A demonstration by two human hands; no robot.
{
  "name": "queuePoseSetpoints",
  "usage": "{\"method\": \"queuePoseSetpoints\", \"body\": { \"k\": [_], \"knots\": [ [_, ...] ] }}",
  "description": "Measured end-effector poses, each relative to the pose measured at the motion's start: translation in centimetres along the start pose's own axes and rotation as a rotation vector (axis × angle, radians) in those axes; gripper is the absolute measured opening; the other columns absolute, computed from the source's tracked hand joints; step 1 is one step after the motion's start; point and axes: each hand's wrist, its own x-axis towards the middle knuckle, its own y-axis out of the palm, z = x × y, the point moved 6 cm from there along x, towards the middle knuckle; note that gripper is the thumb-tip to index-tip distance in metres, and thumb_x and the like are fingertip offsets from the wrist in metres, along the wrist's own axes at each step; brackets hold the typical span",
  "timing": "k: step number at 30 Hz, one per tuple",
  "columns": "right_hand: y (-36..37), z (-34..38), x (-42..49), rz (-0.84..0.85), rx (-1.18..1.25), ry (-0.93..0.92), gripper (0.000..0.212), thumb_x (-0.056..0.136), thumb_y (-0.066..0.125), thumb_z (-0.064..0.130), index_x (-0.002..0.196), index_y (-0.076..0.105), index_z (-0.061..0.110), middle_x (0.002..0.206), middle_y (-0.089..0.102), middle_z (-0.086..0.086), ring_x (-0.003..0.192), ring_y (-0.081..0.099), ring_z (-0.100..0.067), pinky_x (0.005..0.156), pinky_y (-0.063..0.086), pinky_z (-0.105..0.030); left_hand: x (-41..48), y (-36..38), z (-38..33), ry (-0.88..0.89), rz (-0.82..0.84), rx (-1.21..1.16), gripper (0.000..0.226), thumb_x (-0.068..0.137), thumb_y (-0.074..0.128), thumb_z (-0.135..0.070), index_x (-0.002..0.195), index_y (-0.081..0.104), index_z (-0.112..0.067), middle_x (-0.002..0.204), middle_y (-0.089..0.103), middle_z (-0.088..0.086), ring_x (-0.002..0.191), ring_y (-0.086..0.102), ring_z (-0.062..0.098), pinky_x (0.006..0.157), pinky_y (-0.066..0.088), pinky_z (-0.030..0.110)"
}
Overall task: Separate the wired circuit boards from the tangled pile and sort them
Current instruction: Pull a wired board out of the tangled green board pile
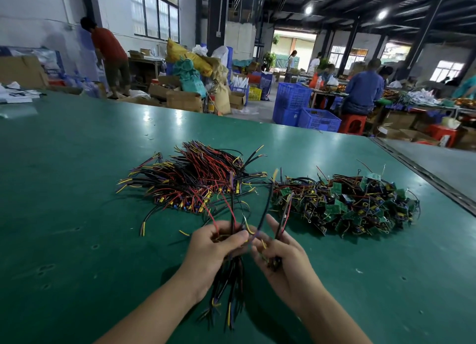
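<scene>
Our left hand [215,245] is curled round a bundle of wired boards [231,279], right hand [283,258] gripping a single board [275,262], leads pointing up. The tangled pile [347,204] sits right of us, sorted stack [190,186] left (leads fanned one way). We should straighten leads, then merge into the bundle.

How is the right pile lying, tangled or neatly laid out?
Tangled. The right pile has boards facing every way, wires looped among them.

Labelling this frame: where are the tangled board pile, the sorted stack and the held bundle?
tangled board pile [345,207], head view, green boards mid-pile.
sorted stack [198,178], head view, red and black wires mid-stack.
held bundle [230,279], head view, dark wires hanging low.
</scene>
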Motion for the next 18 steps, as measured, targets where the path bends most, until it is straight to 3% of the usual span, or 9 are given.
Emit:
{"method": "queuePoseSetpoints", "body": {
  "k": [3, 6, 10, 14, 18],
  "knots": [
    [0.7, 0.2, -0.4, 0.07, -0.083, -0.01, 0.067, 0.064, 0.063, -0.008, 0.126, 0.059, 0.015, 0.096, 0.073, -0.014, 0.067, 0.067, -0.015, 0.053, 0.05, -0.023, -0.3, 0.5, 0.1, 0.033, 0.029, 0.167, 0.019, 0.075, 0.076, -0.002, 0.094, 0.072, -0.001, 0.085, 0.076, 0.012, 0.08, 0.073, 0.02, 0.069, 0.058, 0.025],
    [1.3, 0.2, -0.6, 0.068, -0.147, -0.036, 0.053, 0.071, 0.07, 0.006, 0.122, 0.061, 0.013, 0.095, 0.072, -0.015, 0.075, 0.07, -0.019, 0.06, 0.054, -0.025, -0.5, 0.8, -0.1, 0.07, 0.085, 0.286, 0.027, 0.069, 0.081, -0.014, 0.095, 0.075, -0.006, 0.087, 0.076, 0.01, 0.083, 0.072, 0.019, 0.078, 0.058, 0.029],
    [0.8, 0.4, -0.7, -0.035, -0.21, -0.055, 0.038, 0.071, 0.07, 0.013, 0.109, 0.068, 0.007, 0.089, 0.074, -0.013, 0.071, 0.07, -0.015, 0.054, 0.052, -0.021, -0.6, 0.6, -0.9, 0.168, 0.062, 0.413, 0.03, 0.065, 0.08, -0.023, 0.092, 0.075, -0.013, 0.082, 0.076, 0.002, 0.077, 0.07, 0.011, 0.073, 0.056, 0.023],
    [-0.6, 0.7, -0.4, -0.116, -0.197, -0.069, 0.009, 0.086, 0.064, 0.008, 0.088, 0.067, 0.015, 0.083, 0.071, -0.009, 0.073, 0.068, -0.016, 0.056, 0.049, -0.026, -0.1, -1.1, -2.1, 0.262, -0.139, 0.425, 0.018, 0.076, 0.075, -0.022, 0.092, 0.071, -0.016, 0.077, 0.073, -0.002, 0.065, 0.07, 0.015, 0.065, 0.059, 0.027],
    [-0.7, 0.5, -0.1, -0.094, -0.035, -0.033, 0.012, 0.088, 0.06, 0.005, 0.084, 0.064, 0.015, 0.081, 0.067, -0.01, 0.081, 0.071, -0.031, 0.064, 0.059, -0.036, 0.4, -2.3, -2.4, 0.281, -0.209, 0.32, 0.011, 0.087, 0.067, -0.018, 0.097, 0.07, -0.017, 0.072, 0.068, 0.001, 0.063, 0.067, 0.015, 0.06, 0.055, 0.02]
  ]
}}
